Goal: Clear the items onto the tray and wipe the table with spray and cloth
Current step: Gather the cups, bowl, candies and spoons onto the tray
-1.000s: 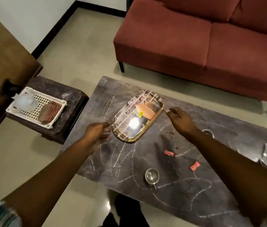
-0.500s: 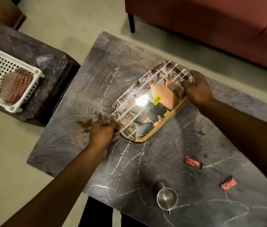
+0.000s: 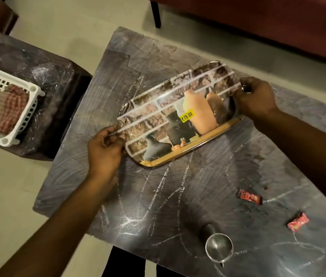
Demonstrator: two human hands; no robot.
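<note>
A glossy oblong tray printed with pots and a yellow price sticker lies on the dark marble table, which is streaked with white chalk marks. My left hand grips the tray's near-left end and my right hand grips its far-right end. Two red candy wrappers lie on the table to the right. A small steel cup stands near the front edge. A folded red checked cloth lies in a white basket at the left.
The white basket sits on a low dark side table left of the main table. A red sofa runs along the far side, one leg near the table's far corner. Pale floor separates the two tables.
Both hands have closed on the ends of the tray. The view has dropped closer to the table, and the tray looks slightly turned.
</note>
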